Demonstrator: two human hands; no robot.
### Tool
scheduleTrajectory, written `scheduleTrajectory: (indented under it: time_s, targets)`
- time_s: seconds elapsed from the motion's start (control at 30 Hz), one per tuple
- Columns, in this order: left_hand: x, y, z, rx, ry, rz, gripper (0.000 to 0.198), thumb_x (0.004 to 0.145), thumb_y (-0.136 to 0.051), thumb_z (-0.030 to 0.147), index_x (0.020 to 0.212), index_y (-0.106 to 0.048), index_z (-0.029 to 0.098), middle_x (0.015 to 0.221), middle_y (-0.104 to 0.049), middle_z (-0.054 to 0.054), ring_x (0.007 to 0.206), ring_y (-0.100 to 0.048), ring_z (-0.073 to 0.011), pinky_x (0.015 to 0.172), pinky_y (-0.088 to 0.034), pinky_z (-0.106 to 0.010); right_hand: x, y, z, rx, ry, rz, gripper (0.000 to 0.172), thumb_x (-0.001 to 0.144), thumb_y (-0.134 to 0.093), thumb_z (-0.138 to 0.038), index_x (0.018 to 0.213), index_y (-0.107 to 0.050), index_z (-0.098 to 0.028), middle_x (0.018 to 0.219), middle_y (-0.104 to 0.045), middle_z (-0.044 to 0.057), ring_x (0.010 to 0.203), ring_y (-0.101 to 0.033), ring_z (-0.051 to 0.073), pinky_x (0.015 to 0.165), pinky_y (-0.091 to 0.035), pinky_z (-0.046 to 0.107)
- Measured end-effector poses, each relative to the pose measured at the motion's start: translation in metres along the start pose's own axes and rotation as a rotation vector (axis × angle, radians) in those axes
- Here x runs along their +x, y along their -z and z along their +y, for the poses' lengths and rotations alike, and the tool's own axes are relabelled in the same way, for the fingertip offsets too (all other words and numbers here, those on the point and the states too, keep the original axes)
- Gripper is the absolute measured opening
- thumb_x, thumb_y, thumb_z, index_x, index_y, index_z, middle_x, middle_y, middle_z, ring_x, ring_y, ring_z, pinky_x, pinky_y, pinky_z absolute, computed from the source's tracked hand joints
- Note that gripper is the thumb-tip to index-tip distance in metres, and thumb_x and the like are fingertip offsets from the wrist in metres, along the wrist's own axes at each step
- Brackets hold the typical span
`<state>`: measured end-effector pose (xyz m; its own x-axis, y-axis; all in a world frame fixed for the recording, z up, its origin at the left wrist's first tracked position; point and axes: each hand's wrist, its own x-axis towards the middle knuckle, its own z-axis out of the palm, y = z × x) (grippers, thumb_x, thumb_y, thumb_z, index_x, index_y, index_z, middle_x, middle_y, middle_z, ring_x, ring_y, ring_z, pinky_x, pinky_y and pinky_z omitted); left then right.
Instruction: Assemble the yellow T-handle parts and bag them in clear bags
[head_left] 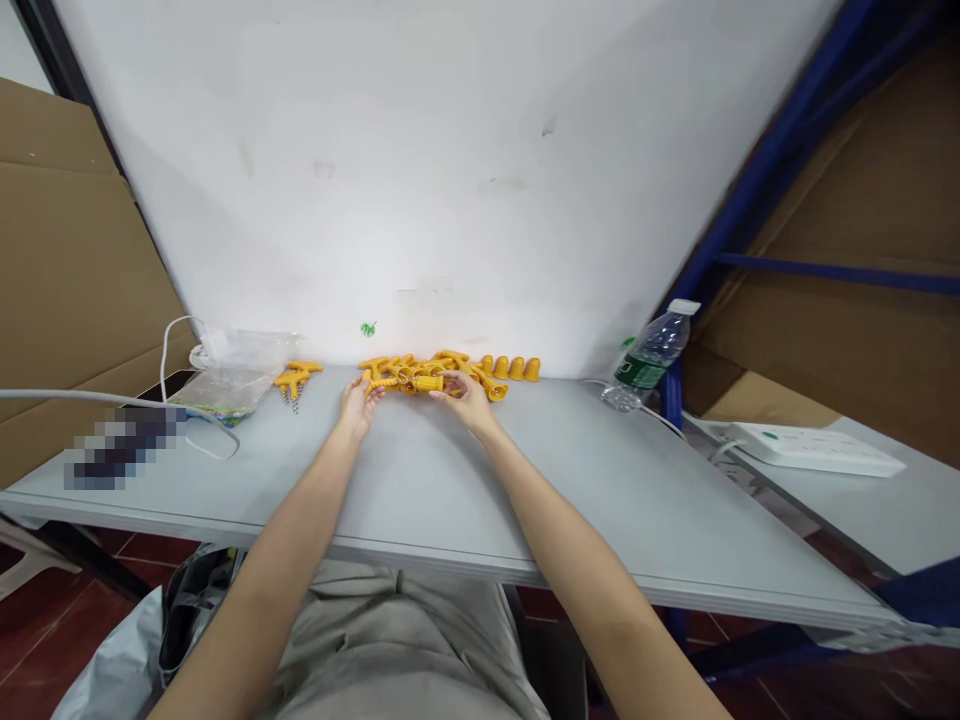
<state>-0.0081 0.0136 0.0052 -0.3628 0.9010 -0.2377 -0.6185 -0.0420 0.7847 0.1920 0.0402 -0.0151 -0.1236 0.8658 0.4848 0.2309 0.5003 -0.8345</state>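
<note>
My left hand (361,402) is closed around the T-handle of a yellow corkscrew (385,383), its shaft pointing right. Facing it, my right hand (463,398) pinches a yellow bell-shaped sleeve (428,383) lying sideways. A small gap seems to show between the screw tip and the sleeve; contact is hard to tell. Just behind both hands spreads a pile of yellow corkscrew parts (451,358), some hidden by my fingers. To the left lie several corkscrews (292,379) with metal spirals exposed. On the right, several yellow sleeves (517,369) stand upright in a row along the wall.
Clear plastic bags (244,375) and a white cable (166,355) lie at the table's left. A tilted water bottle (651,360) stands at the right, near a blue metal frame (697,265). A white power strip (814,448) rests on the neighbouring surface. The white wall (450,200) closes the back.
</note>
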Motion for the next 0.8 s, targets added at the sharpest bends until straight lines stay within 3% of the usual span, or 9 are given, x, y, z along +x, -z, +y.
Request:
scheduleTrajectory:
  time_s: [0.17,0.43,0.8]
  targets:
    - [0.005,0.003,0.000,-0.016,0.008,0.024,0.027,0.092,-0.047,0.009,0.118,-0.051,0.017,0.073,-0.065,0.000,0.052,-0.059,-0.0075,0.061,-0.051,-0.020,-0.004,-0.001,0.015,0.124,-0.040,-0.106,0.053,0.064,-0.075,-0.051,0.105,-0.059,-0.022,0.105,-0.069,0.009,0.090,-0.065,0.023,0.084,-0.051,0.040]
    - [0.001,0.002,0.001,-0.016,0.005,-0.010,0.023,0.092,-0.047,0.007,0.112,-0.053,0.017,0.066,-0.062,0.001,0.050,-0.058,-0.0082,0.059,-0.051,-0.019,-0.007,0.005,0.015,-0.061,-0.044,-0.026,0.044,0.070,-0.073,-0.044,0.106,-0.062,-0.022,0.114,-0.067,0.010,0.092,-0.065,0.024,0.083,-0.051,0.041]
    - [0.009,0.004,-0.004,0.063,-0.029,-0.005,0.024,0.092,-0.046,0.008,0.114,-0.052,0.017,0.070,-0.064,0.001,0.052,-0.060,-0.0078,0.062,-0.053,-0.021,-0.004,0.006,0.019,-0.084,0.023,0.008,0.045,0.072,-0.071,-0.039,0.110,-0.063,-0.018,0.111,-0.068,0.012,0.086,-0.065,0.022,0.081,-0.052,0.040]
